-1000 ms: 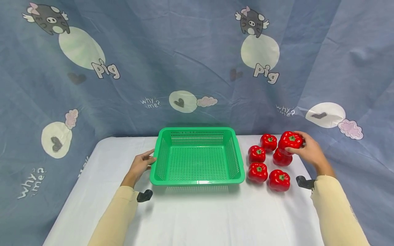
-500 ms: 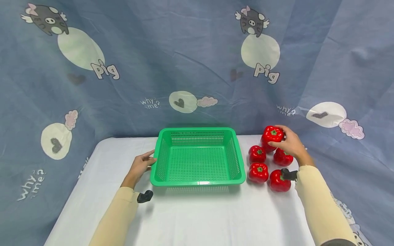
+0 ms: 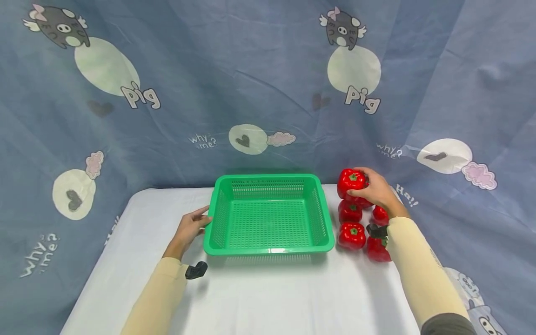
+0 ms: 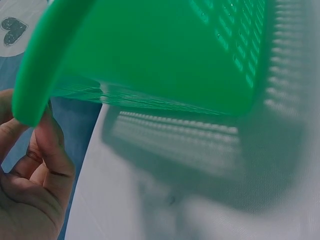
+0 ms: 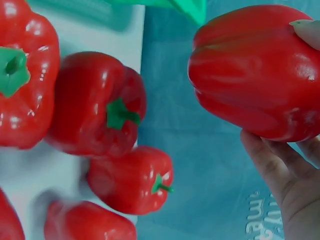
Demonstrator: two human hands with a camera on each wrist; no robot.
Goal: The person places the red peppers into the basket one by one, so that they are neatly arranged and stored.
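Observation:
A glossy red bell pepper (image 3: 349, 182) with a green stem is held up in my right hand (image 3: 378, 190), to the right of the basket's far corner. In the right wrist view, thumb and fingers grip the held pepper (image 5: 255, 75) from opposite sides, above the table. My left hand (image 3: 189, 230) is at the left side of a green plastic basket (image 3: 268, 251), which has perforated walls and nothing inside. Seen from the left wrist, thumb and fingers pinch the basket's rim (image 4: 37, 75).
Several more red bell peppers (image 3: 351, 235) rest on the white table (image 3: 255, 293), right of the basket. Partly beneath the right forearm is another pepper (image 3: 378, 251). Behind the table hangs a blue printed cloth (image 3: 268, 83).
The right hand has carried its bell pepper leftward over the others, closer to the basket. The left hand and the basket have stayed in place.

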